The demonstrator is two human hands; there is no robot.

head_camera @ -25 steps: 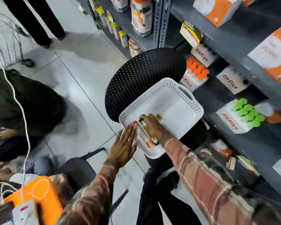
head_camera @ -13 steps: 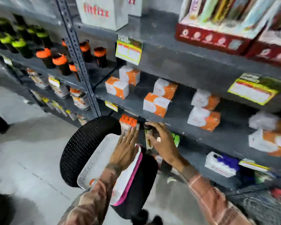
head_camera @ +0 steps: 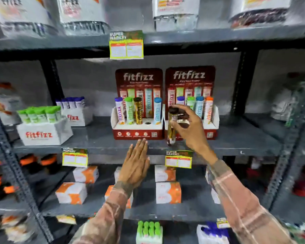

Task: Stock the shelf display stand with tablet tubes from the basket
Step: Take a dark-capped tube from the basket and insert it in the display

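Note:
Two red fitfizz display stands sit side by side on the grey shelf. The left stand holds several upright tubes and shows one empty hole. The right stand also holds several tubes. My right hand grips a dark-capped yellow tablet tube, held upright just in front of the right stand's left end. My left hand is flat and open with nothing in it, below the left stand at the shelf's front edge. The basket is out of view.
White fitfizz boxes with green-capped tubes and purple-capped tubes stand at the shelf's left. Orange-and-white cartons fill the shelf below. Price tags hang on the shelf edges. A steel upright runs down the left.
My view swung up from the basket on the black stool to the display stands. My right hand lifted the tube from the basket to the right stand; my left hand rose too.

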